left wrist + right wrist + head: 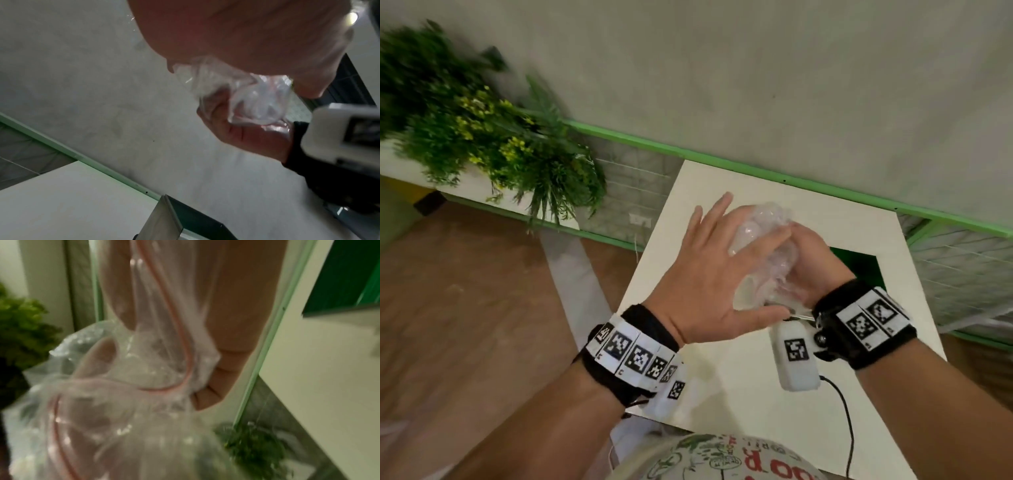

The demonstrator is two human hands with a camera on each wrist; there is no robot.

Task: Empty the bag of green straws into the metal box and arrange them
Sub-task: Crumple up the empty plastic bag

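Observation:
A crumpled clear plastic bag (763, 246) with a pink zip strip (185, 353) is squeezed between both hands above the white table (722, 383). My left hand (709, 274) presses its palm against the bag's left side, fingers straight and spread. My right hand (811, 267) cups the bag from the right, fingers curled round it (242, 134). No straws show inside the bag (259, 100). Behind the right hand sits the metal box (866, 267), its inside green. One steel wall of the box (162, 217) shows in the left wrist view. Single straws cannot be made out.
A bushy green plant (482, 137) stands at the left on a low white shelf. A green rail (722, 164) runs along the grey wall behind the table. Wooden floor lies to the left. A black cable (846, 411) trails from my right wrist camera.

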